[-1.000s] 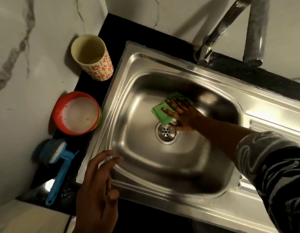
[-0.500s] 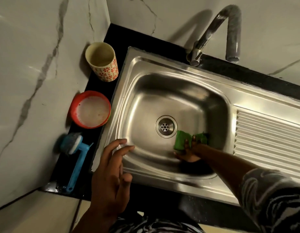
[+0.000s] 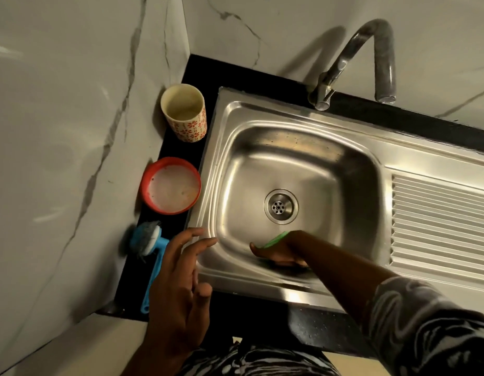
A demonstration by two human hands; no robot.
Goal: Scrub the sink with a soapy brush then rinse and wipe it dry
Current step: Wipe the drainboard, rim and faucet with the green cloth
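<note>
Right hand (image 3: 283,252) presses a green cloth (image 3: 276,239) against the sink's (image 3: 262,278) near wall.
Cloth mostly hidden, grip unclear; left hand (image 3: 178,289) hovers, fingers spread, empty.

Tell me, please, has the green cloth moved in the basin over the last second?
Yes. The green cloth went from beyond the drain to its near side, against the basin's front wall.
</note>
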